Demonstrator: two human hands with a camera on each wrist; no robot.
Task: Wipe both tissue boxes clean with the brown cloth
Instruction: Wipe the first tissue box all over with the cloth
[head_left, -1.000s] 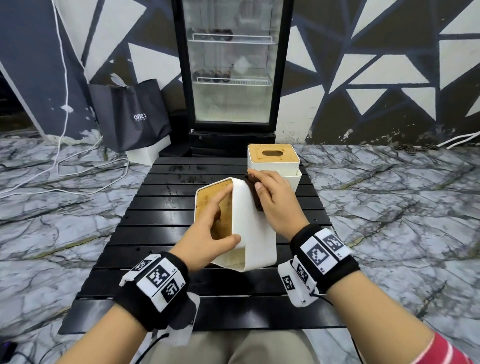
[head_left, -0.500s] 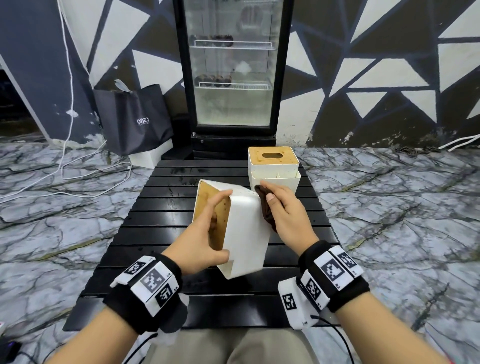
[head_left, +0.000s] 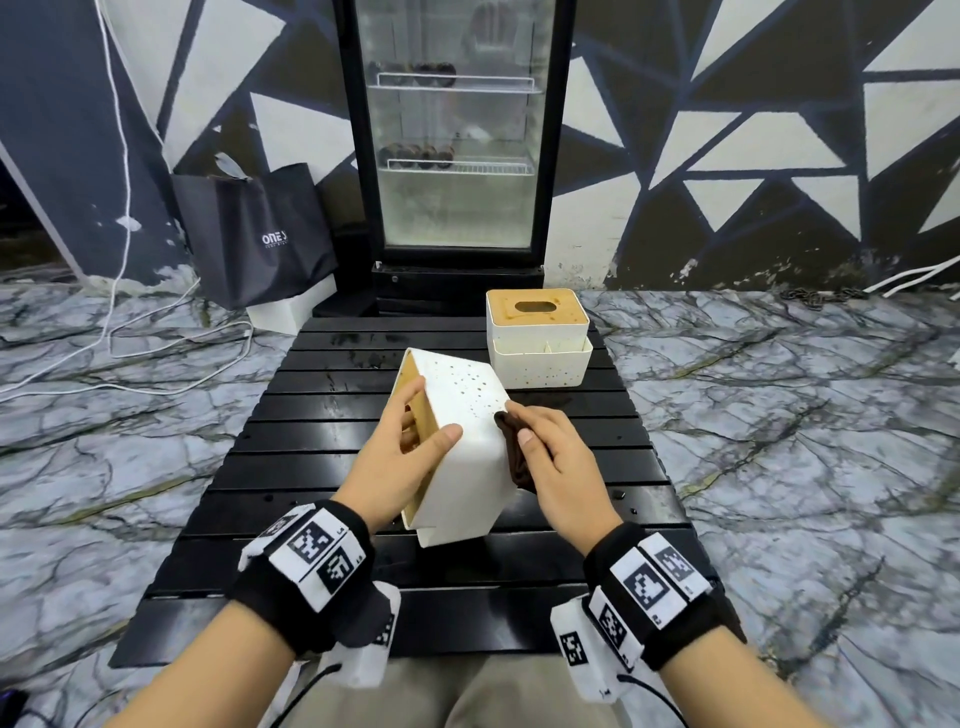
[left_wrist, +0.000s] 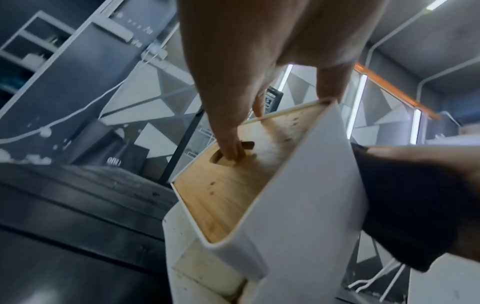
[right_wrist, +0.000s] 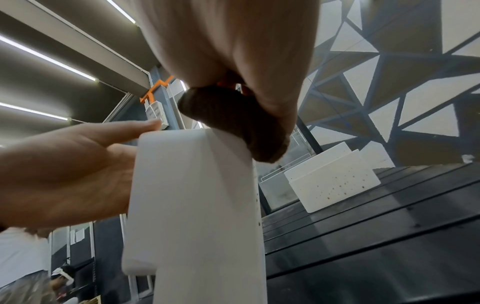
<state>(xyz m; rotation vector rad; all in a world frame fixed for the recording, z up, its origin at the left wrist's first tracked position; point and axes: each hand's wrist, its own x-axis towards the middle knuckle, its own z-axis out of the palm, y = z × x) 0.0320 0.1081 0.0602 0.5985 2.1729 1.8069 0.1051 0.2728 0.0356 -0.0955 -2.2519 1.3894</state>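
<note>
A white tissue box (head_left: 462, 457) with a wooden lid is held tipped on its side above the black slatted table (head_left: 363, 519). My left hand (head_left: 402, 457) grips it, a finger hooked in the lid's slot (left_wrist: 228, 156) and the thumb lying across the white wall. My right hand (head_left: 550, 462) holds the brown cloth (head_left: 514, 457) bunched against the box's right edge; the same cloth (right_wrist: 239, 121) shows pressed on the box's corner (right_wrist: 197, 185). Small brown spots dot the box's upper face. The second tissue box (head_left: 537, 338), also spotted, stands upright at the table's far end.
A glass-door fridge (head_left: 452, 140) stands behind the table, with a black paper bag (head_left: 254, 234) to its left. White cables (head_left: 119, 358) lie on the marble floor at left. The table's near slats lie just in front of my knees.
The box has been turned and tipped so its spotted face looks up. My right hand with the cloth slid from the box's far top edge down its right side, toward me.
</note>
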